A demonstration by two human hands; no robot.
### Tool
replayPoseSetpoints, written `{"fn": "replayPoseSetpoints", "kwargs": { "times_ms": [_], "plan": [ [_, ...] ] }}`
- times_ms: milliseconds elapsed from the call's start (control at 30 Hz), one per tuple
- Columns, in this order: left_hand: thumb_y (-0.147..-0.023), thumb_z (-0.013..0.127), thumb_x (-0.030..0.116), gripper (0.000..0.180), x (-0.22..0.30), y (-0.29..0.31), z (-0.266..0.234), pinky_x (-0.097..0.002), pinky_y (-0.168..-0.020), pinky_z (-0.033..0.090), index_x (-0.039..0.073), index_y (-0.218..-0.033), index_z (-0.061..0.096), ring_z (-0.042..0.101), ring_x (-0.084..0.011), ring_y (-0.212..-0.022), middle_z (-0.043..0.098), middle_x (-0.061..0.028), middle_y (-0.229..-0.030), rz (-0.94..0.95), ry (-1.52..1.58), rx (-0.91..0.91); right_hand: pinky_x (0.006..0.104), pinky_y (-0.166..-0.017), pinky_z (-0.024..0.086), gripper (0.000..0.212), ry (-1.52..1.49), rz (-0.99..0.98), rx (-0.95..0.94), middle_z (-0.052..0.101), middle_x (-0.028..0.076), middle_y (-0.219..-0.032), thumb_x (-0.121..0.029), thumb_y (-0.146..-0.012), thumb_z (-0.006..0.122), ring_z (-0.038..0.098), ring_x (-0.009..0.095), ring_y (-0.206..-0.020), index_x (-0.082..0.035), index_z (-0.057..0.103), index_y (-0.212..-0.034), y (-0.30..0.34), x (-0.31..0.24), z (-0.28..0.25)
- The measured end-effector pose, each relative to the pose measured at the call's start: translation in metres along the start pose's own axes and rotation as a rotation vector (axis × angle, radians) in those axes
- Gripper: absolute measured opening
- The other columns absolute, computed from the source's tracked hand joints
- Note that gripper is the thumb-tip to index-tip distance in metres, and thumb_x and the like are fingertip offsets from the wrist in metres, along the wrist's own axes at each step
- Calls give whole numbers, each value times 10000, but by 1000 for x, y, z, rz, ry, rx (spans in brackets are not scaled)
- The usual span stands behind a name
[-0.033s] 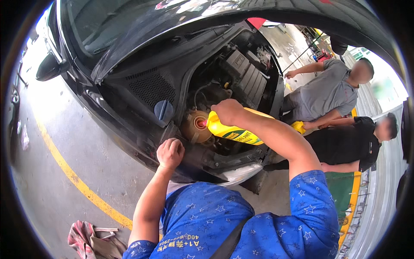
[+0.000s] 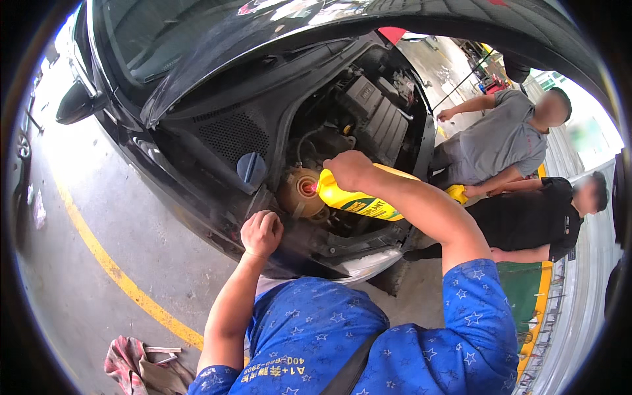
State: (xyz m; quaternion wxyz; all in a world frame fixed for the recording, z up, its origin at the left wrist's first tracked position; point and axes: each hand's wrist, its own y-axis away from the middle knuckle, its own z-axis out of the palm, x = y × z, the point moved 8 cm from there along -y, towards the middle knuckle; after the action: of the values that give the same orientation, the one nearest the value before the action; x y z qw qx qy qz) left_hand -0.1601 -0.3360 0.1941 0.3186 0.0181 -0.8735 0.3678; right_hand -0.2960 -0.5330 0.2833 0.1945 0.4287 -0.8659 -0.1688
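Observation:
My right hand (image 2: 350, 170) grips a yellow coolant jug (image 2: 368, 203), which is tilted with its mouth at the open neck of a round, tan coolant expansion tank (image 2: 301, 197). A little pink liquid shows between the jug's mouth and the tank's neck. On the near edge of the dark car's fender (image 2: 230, 224) rests my left hand (image 2: 262, 234), closed with its fingers curled, and I see nothing in it. A blue round cap (image 2: 251, 170) sits in the bodywork just left of the tank.
Overhead hangs the raised hood (image 2: 461, 23). Beyond the tank lies the engine cover (image 2: 382, 122). To the right stand a person in grey (image 2: 490, 141) and one in black (image 2: 526, 220), near a yellow cloth-like thing (image 2: 455, 193). A checked cloth (image 2: 128, 365) lies on the floor, lower left.

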Motion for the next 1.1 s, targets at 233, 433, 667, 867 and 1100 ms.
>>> {"fn": "replayPoseSetpoints", "kwargs": {
  "times_ms": [233,433,667,867,1100],
  "plan": [
    [-743,760,73,197,1,2,-1,-366,-696,557,94,-904,649,689,-270,-796,686,-67,-904,2,-16,-3,470,-867,560,259,-9,-6,33,746,151,-1056,-199,-918,621,708,355,-1025,-98,723,-1134,-2,0,5],
    [-736,750,99,183,0,4,-3,-355,-674,549,111,-893,656,682,-246,-778,689,-48,-894,8,-33,30,456,-878,560,246,25,1,0,746,147,-1058,-180,-897,664,709,348,-1022,-92,713,-1122,-1,-7,0],
    [-752,762,79,184,-1,5,-1,-359,-682,559,99,-893,645,692,-266,-783,688,-65,-888,-5,-14,6,458,-879,559,250,37,-2,-31,745,152,-1065,-162,-896,664,705,347,-1031,-84,706,-1129,-4,-7,0],
    [-750,761,81,193,0,3,-1,-360,-683,558,104,-900,643,692,-262,-787,688,-60,-890,1,-19,4,453,-887,559,255,33,8,-38,745,153,-1079,-188,-904,683,707,340,-1037,-89,709,-1137,-3,-6,-1],
    [-728,750,117,185,-2,4,0,-351,-682,554,121,-882,647,685,-238,-789,691,-34,-894,-10,-40,8,450,-897,558,269,48,-8,-20,750,152,-1071,-207,-906,688,711,342,-1030,-81,710,-1143,-5,-7,0]
  ]
}}
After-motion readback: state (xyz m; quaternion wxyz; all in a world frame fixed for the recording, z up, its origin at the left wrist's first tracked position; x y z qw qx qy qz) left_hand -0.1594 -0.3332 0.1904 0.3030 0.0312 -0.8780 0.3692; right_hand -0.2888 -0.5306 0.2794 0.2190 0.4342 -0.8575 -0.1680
